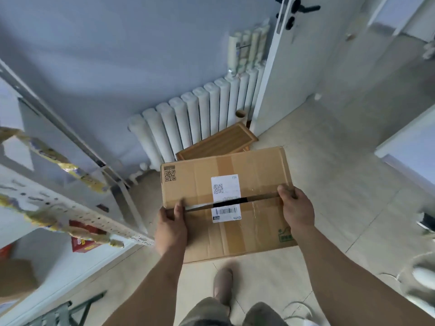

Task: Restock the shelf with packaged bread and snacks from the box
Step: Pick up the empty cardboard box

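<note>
Left hand (171, 228) and right hand (297, 208) grip opposite ends of flat cardboard box (254, 165), flaps shut, white label (226, 188).

Can't see inside the box (226, 203), flaps are shut. Shelf (70, 208) packets are a blur, half cut off on my left.

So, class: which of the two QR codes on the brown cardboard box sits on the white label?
The QR code near the box's centre seam; the other QR code is printed directly on cardboard at a corner.

White pegboard shelf (70, 215) carries yellow snack packets (70, 168).
</note>
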